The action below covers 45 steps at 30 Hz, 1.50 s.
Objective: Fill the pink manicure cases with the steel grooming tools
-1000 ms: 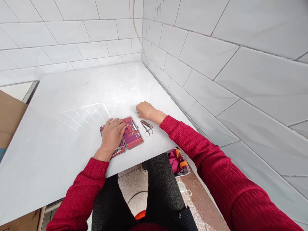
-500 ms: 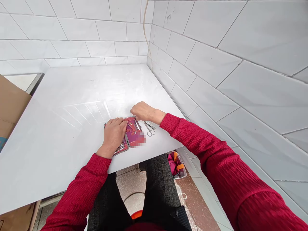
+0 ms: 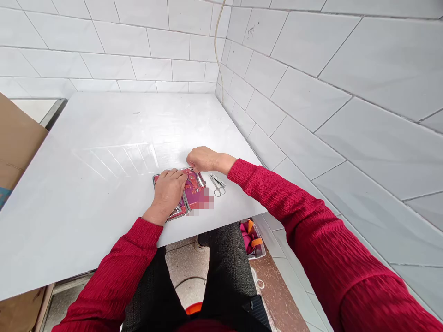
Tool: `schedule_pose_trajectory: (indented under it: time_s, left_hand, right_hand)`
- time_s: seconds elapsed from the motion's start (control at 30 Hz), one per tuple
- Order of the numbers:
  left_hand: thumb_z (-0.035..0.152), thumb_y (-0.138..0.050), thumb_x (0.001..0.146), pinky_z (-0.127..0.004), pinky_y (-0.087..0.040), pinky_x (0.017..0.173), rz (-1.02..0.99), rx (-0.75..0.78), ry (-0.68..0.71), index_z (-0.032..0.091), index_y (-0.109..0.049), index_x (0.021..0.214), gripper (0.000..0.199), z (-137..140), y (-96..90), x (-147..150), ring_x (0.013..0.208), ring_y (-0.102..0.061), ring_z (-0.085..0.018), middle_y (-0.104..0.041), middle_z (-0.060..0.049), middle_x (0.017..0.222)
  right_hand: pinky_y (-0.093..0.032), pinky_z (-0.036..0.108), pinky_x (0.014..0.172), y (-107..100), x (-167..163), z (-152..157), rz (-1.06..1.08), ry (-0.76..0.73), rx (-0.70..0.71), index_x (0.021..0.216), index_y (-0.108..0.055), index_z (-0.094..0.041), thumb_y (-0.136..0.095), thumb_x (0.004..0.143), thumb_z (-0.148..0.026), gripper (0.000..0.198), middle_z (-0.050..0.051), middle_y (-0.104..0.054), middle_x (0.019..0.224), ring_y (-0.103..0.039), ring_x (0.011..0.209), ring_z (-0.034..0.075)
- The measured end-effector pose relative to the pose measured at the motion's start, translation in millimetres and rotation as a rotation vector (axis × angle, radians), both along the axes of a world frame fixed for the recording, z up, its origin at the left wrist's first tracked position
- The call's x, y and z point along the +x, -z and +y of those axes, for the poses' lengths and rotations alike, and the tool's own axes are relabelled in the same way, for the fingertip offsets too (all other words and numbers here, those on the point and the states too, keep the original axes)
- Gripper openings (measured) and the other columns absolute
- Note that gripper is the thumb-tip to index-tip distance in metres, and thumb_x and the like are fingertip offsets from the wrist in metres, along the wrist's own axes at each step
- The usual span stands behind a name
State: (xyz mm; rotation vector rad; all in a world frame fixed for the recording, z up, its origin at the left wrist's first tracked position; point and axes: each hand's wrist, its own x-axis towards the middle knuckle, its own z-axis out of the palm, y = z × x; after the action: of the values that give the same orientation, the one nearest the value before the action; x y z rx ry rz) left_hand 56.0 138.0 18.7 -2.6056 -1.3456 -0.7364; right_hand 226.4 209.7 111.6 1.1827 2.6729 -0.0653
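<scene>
A red and purple manicure case [image 3: 194,198] lies spread open on the white table, with small metal tools in its slots. My left hand [image 3: 169,189] lies across its left half, fingers bent over the middle and holding it down. At the top edge of the right half, my right hand [image 3: 203,159] is closed in a pinch; what the fingertips hold is hidden. Small scissors [image 3: 218,190] and a nail clipper [image 3: 218,180] lie together on the table just right of the case. The case's lower right corner is blurred out.
The white table [image 3: 104,221] meets tiled walls at the back and right. A cardboard box [image 3: 19,138] stands at the left edge. Below the table's right front edge is a clear container [image 3: 254,240] with magenta and orange things. A cable [image 3: 216,41] hangs in the corner.
The view has shifted slightly. Both hands keep nearly the same places on the case, with the right hand still pinched at its top edge. The scissors and clipper have not moved on the table.
</scene>
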Motion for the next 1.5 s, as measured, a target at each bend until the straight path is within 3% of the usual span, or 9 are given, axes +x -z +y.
schedule_pose_trajectory:
  time_s: [0.3,0.57,0.8,0.93,1.03,1.23,1.5]
  left_hand:
    - [0.020,-0.048,0.100,-0.048,-0.048,0.091,0.000,0.005,0.010,0.022,-0.076,0.102,0.028,0.2,1.0,-0.2,0.105,-0.066,-0.029,-0.076,-0.009,0.112]
    - [0.020,-0.045,0.101,-0.045,-0.048,0.092,0.045,0.030,-0.009,0.021,-0.076,0.103,0.031,0.7,2.3,-0.2,0.107,-0.065,-0.028,-0.077,-0.009,0.112]
    - [0.019,-0.044,0.100,-0.048,-0.049,0.092,0.036,-0.011,-0.005,0.020,-0.076,0.103,0.032,0.7,-1.0,0.6,0.106,-0.066,-0.030,-0.077,-0.010,0.110]
    - [0.020,-0.043,0.100,-0.048,-0.049,0.092,0.052,-0.020,-0.012,0.019,-0.076,0.103,0.033,-0.1,-4.3,0.4,0.105,-0.066,-0.030,-0.076,-0.010,0.110]
    - [0.021,-0.042,0.101,-0.048,-0.049,0.093,0.045,-0.012,-0.022,0.018,-0.075,0.107,0.033,-1.2,-6.0,-0.1,0.104,-0.066,-0.030,-0.076,-0.010,0.111]
    - [0.022,-0.039,0.103,-0.045,-0.048,0.092,0.030,0.011,-0.027,0.019,-0.073,0.102,0.034,-2.7,-9.8,-2.1,0.100,-0.065,-0.028,-0.075,-0.009,0.105]
    - [0.022,-0.039,0.102,-0.043,-0.048,0.089,-0.058,0.048,-0.092,0.021,-0.068,0.090,0.032,-7.8,-14.2,-16.7,0.095,-0.065,-0.027,-0.073,-0.008,0.097]
  right_hand:
    - [-0.034,0.029,0.062,11.8,-10.0,3.7,0.073,0.040,-0.026,0.094,-0.079,-0.016,-0.073,0.076,-0.011,0.019,0.008,-0.078,0.093,-0.066,0.079,0.020]
    - [-0.036,0.030,0.070,23.8,0.1,-14.3,0.191,0.084,0.007,0.088,-0.079,-0.017,-0.055,0.087,-0.009,0.026,0.009,-0.077,0.090,-0.064,0.081,0.020]
    - [-0.037,0.030,0.071,44.3,0.4,-15.5,0.214,0.092,0.088,0.085,-0.078,-0.015,-0.053,0.092,-0.010,0.026,0.012,-0.075,0.101,-0.063,0.085,0.021]
    - [-0.041,0.028,0.076,35.2,10.1,-20.8,0.355,0.175,0.080,0.104,-0.077,-0.017,-0.058,0.096,-0.019,0.021,0.008,-0.074,0.112,-0.064,0.092,0.019]
    - [-0.042,0.028,0.078,26.3,30.3,-35.7,0.472,0.336,0.130,0.120,-0.072,-0.019,-0.060,0.098,-0.026,0.026,0.006,-0.072,0.121,-0.065,0.095,0.018]
    - [-0.039,0.027,0.072,33.5,68.9,-74.6,0.340,0.556,0.050,0.104,-0.075,-0.018,-0.065,0.095,-0.030,0.019,0.006,-0.076,0.107,-0.067,0.092,0.019]
    - [-0.039,0.029,0.072,39.0,59.1,-73.4,0.132,0.588,0.050,0.092,-0.078,-0.015,-0.060,0.089,-0.013,0.019,0.013,-0.078,0.100,-0.070,0.092,0.023]
